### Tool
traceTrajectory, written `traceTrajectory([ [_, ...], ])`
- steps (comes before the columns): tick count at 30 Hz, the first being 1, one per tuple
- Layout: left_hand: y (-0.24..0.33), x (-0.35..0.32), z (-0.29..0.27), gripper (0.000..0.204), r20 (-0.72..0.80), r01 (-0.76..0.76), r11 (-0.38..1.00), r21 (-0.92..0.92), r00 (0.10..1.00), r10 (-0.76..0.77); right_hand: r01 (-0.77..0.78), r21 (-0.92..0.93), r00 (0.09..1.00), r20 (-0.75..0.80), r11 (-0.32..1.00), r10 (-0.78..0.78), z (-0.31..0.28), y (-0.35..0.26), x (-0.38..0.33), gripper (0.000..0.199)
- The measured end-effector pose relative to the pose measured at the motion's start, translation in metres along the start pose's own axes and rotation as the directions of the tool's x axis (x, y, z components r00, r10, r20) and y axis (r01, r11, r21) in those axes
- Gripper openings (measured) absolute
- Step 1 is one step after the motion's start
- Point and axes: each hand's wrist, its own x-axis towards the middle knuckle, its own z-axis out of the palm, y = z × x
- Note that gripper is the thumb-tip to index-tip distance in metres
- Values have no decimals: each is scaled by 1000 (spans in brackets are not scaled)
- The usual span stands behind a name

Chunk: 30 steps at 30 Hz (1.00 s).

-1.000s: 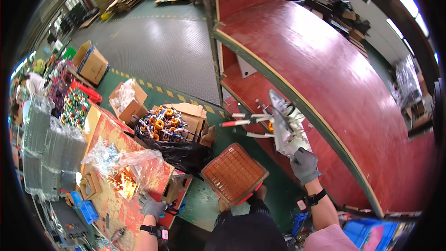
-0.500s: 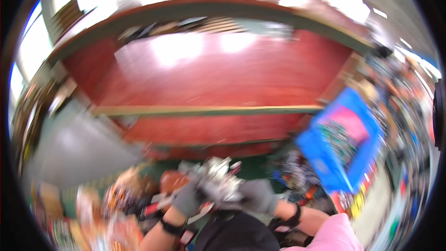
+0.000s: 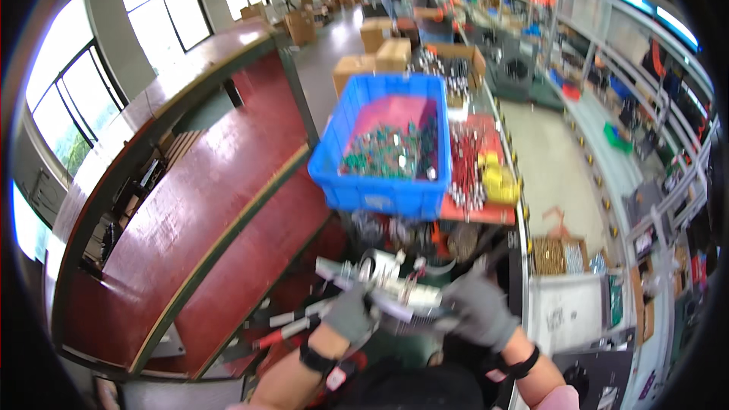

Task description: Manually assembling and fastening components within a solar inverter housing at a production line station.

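My left hand [image 3: 351, 316] and my right hand [image 3: 478, 308], both in grey gloves, are closed on the two ends of a metal and white part assembly [image 3: 406, 293]. It has a flat silvery plate and a round white piece on top; blur hides its exact kind. Left of my left hand are a red-handled object [image 3: 282, 332] and a pale strip [image 3: 300, 314], and I cannot tell whether either touches the glove. Just beyond the assembly stands a blue plastic crate [image 3: 380, 196] with many small green parts and a pink sheet inside.
A red-decked shelf unit [image 3: 205, 190] takes up the left side. Right of the crate, red and yellow parts [image 3: 497, 182] lie on a red board. A conveyor line [image 3: 566, 137] runs along the right. Cardboard boxes [image 3: 393, 55] and people [image 3: 434, 7] are farther back.
My view has swung to the right, so the crate shifts from the right side to the middle and the line comes into sight. Both hands still hold the assembly.
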Motion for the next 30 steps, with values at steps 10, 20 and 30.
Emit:
traceTrajectory([
  [10, 274, 55, 55, 22, 356, 490, 227, -842, 819, -449, -578, 806, 273, 41, 129, 961, 63, 91, -236, 30],
  [20, 333, 16, 51, 25, 522, 624, 336, -706, 778, -349, -369, 638, 813, -130, 676, 567, 164, 85, -79, 42],
  [30, 379, 17, 26, 49, 585, 501, 754, -424, 788, -194, -375, 806, 549, -204, 457, 811, 45, 111, -135, 42],
])
